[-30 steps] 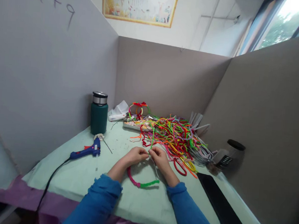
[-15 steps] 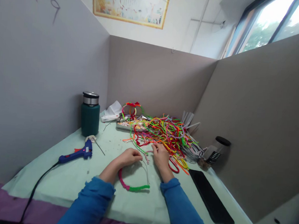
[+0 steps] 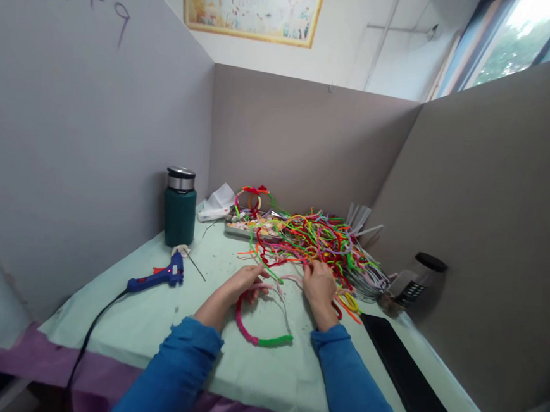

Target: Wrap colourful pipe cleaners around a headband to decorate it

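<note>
A curved hoop (image 3: 246, 332), wrapped in magenta and green with a bare thin wire on its right side, is held above the pale green cloth. Its upper left part is pinched in my left hand (image 3: 247, 283), where a pale pink strand lies along it. My right hand (image 3: 319, 284) is closed at the front edge of the heap of coloured fuzzy stems (image 3: 320, 235); a pink stem runs from its fingertips towards the hoop. Red-handled scissors lie partly hidden beneath the right hand, beside a yellow loop (image 3: 349, 302).
On the left are a blue glue gun (image 3: 159, 276) with a black cord and a dark green bottle (image 3: 179, 214). A metal tray (image 3: 244, 232) sits at the back. To the right lie a black slab (image 3: 405, 368) and a clear jar (image 3: 411, 286). Partitions surround the table.
The view has shifted, so things appear farther right. A pale pink strand now shows at the hoop by my left hand. My right hand has turned and covers more of the red scissors.
</note>
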Action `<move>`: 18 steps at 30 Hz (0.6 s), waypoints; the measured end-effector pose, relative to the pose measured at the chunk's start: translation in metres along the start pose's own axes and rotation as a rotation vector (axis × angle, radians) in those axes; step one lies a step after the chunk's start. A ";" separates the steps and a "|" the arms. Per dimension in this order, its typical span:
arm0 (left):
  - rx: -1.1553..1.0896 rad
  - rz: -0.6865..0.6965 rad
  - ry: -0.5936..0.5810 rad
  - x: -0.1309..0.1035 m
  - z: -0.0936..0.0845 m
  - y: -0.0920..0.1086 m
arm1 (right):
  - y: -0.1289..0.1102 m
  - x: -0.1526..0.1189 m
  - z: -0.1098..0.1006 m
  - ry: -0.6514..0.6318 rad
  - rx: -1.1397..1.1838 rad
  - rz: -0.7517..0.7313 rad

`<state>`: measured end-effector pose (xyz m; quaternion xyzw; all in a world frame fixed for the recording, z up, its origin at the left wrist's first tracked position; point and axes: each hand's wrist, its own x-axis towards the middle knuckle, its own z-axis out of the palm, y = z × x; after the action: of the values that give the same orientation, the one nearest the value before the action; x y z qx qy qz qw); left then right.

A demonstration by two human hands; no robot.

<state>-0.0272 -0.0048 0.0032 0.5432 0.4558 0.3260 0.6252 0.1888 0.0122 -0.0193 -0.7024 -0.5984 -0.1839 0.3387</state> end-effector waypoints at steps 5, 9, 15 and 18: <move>-0.035 -0.018 -0.022 -0.003 -0.001 0.003 | 0.010 0.001 0.000 0.042 0.204 0.119; 0.005 0.024 -0.011 -0.005 -0.001 0.004 | 0.012 0.001 0.003 0.046 0.302 0.143; 0.285 0.091 -0.017 -0.004 -0.002 0.000 | 0.004 -0.006 0.004 -0.086 0.269 -0.058; 0.330 0.084 -0.007 -0.005 -0.001 0.001 | 0.001 -0.008 0.005 -0.126 0.222 -0.098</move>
<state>-0.0303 -0.0088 0.0048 0.6580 0.4779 0.2706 0.5151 0.1879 0.0100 -0.0281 -0.6407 -0.6687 -0.0884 0.3668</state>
